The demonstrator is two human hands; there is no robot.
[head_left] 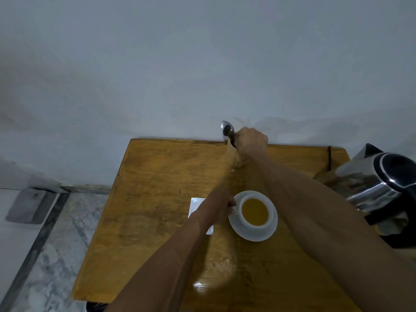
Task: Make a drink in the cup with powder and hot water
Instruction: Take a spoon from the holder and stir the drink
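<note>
A white cup (246, 222) holding yellow-orange liquid stands on a white saucer (265, 234) near the middle of the wooden table (148, 199). My left hand (219, 208) pinches the cup's handle at its left side. My right hand (251, 141) reaches to the table's far edge, closed around spoon handles (227, 129) that stick up out of a clear glass holder (234, 157). Two spoon bowls show above my fist.
A steel electric kettle (371, 185) with a black lid and base stands at the table's right edge, close to my right forearm. A white paper sachet (197, 204) lies flat left of the saucer, partly under my left hand. A pale wall rises behind the table.
</note>
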